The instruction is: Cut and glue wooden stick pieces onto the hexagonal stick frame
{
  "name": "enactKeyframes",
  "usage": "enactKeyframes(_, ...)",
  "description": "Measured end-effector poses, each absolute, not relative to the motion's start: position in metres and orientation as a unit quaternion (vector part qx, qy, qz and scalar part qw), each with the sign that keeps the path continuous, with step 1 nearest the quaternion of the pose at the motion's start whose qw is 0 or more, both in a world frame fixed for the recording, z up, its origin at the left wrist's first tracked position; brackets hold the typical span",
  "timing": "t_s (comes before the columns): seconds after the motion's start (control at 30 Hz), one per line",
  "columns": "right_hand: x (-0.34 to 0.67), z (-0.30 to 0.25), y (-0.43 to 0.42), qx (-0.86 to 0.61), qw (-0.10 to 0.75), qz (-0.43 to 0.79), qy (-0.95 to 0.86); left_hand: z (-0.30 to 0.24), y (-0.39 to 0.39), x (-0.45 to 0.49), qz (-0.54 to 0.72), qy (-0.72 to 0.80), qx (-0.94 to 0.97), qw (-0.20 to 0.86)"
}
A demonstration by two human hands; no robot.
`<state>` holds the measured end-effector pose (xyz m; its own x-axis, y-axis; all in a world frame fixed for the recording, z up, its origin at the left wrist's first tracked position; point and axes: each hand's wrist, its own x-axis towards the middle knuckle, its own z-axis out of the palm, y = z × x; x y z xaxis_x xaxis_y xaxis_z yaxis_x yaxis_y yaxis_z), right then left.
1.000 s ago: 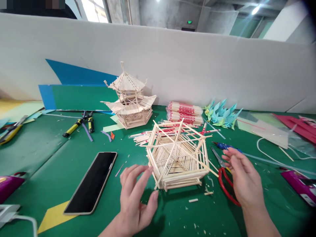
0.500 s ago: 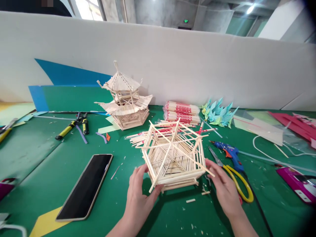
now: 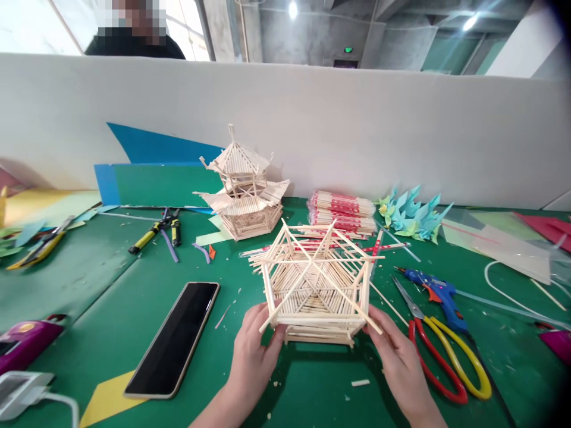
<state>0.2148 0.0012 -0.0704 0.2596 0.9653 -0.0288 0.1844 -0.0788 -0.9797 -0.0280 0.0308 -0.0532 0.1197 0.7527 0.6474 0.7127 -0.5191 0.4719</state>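
Observation:
Between my hands is a hexagonal stick frame (image 3: 317,321) built from thin wooden sticks, with long sticks crossing at its top centre and a slatted floor below. My left hand (image 3: 254,351) grips its front left corner, thumb in front and fingers along the side. At the front right corner, my right hand (image 3: 395,351) has its fingers closed on the frame. Behind stands a two-tier stick pagoda (image 3: 245,205) with flared roofs. Bagged bundles of sticks (image 3: 342,208) lie beyond the frame, with loose sticks near them.
Scissors (image 3: 446,356) and a blue glue gun (image 3: 435,291) lie on the right. A phone (image 3: 173,339) is at left, pliers (image 3: 156,232) behind it. Teal folded-paper shapes (image 3: 414,214) stand by the white partition (image 3: 357,131). A person (image 3: 134,41) is beyond it.
The frame has turned slightly between my hands, and its front edge now faces me more squarely. My view has shifted left and up, bringing the person behind the partition further into sight.

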Motion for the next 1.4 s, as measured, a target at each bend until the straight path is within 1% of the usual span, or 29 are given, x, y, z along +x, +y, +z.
enactKeyframes(0.37, 0.218, -0.069, 0.001, -0.638, 0.493, 0.384, -0.45, -0.056, 0.031, -0.032, 0.453, 0.483, 0.749, 0.023)
enactKeyframes(0.67, 0.245, -0.072, 0.023, -0.685, 0.544, 0.236, -0.424, -0.071, 0.025, -0.039, 0.458, 0.491, 0.739, 0.061)
enactKeyframes(0.8, 0.246, -0.085, 0.029, -0.7, 0.542, 0.194, -0.423, -0.07, 0.023, -0.046, 0.461, 0.483, 0.737, 0.104)
enactKeyframes(1.03, 0.246, -0.094, 0.025, -0.701, 0.528, 0.189, -0.44, -0.078, 0.027, -0.052, 0.467, 0.496, 0.721, 0.122)
enactKeyframes(1.3, 0.244, -0.092, 0.026, -0.716, 0.511, 0.192, -0.436, -0.071, 0.029, -0.051, 0.468, 0.515, 0.713, 0.085)
enactKeyframes(1.4, 0.246, -0.093, 0.027, -0.72, 0.51, 0.189, -0.431, -0.072, 0.029, -0.051, 0.48, 0.523, 0.696, 0.107)
